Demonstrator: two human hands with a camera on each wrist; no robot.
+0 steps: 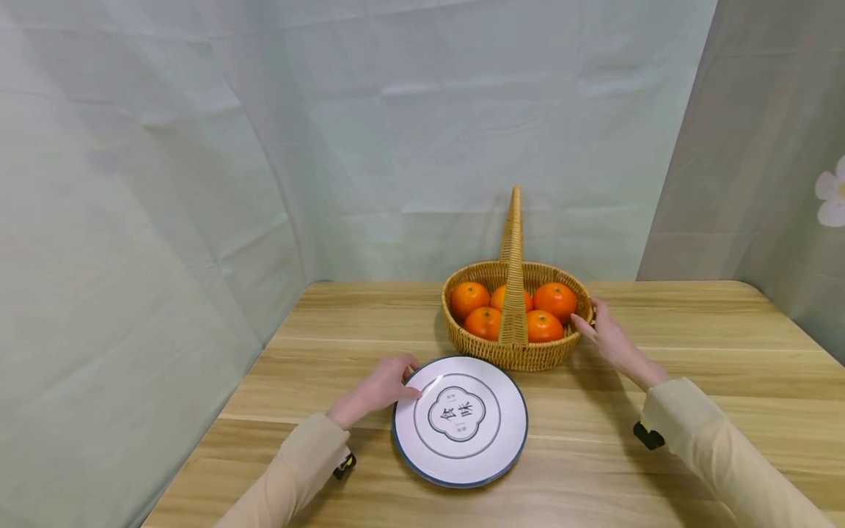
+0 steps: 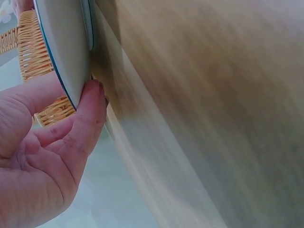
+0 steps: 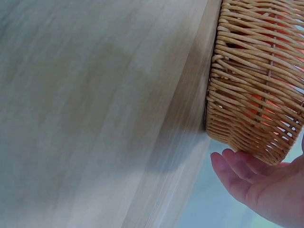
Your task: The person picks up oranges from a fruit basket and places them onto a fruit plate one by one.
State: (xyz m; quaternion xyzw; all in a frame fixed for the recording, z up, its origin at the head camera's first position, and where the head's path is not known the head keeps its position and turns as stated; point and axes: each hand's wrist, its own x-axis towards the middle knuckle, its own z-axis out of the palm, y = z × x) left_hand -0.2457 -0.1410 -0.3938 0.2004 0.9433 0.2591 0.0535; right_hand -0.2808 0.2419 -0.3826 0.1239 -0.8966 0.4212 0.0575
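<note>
A white plate with a dark blue rim and printed characters lies near the middle of the wooden table. My left hand pinches its left rim, thumb over the top and fingers underneath; in the left wrist view that hand holds the plate's edge. Just behind the plate stands a wicker basket with a tall handle, holding several oranges. At the basket's right end my right hand grips the rim, thumb over it. The right wrist view has the fingers against the woven side.
The wooden table has its far edge close behind the basket. Pale cloth hangs behind and to the left, with a greyer cloth on the right. Small dark devices show below both sleeves.
</note>
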